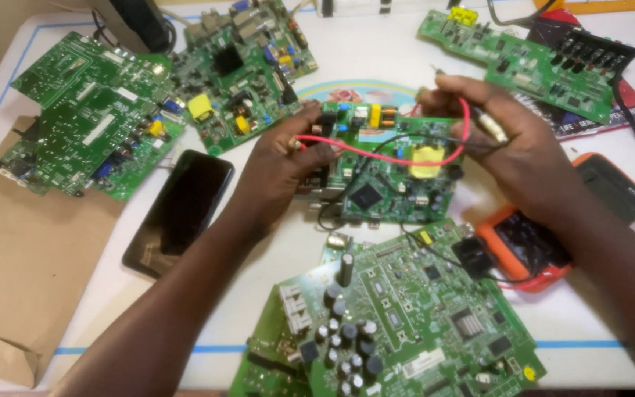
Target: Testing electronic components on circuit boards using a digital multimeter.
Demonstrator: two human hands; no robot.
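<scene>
My left hand (282,165) grips the left edge of a small green circuit board (391,173) and pinches the end of a red test lead (376,151). My right hand (512,143) is closed on a slim probe (488,121) at the board's upper right corner, with the red lead looping over its fingers. A black lead (376,158) also crosses the board. Both leads run toward an orange multimeter (531,246) that lies partly under my right wrist.
Green circuit boards lie at far left (86,114), top centre (240,70), top right (523,62) and near the front edge (398,316). A dark phone (179,212) lies beside brown paper (31,257). The white table (376,44) has blue line markings.
</scene>
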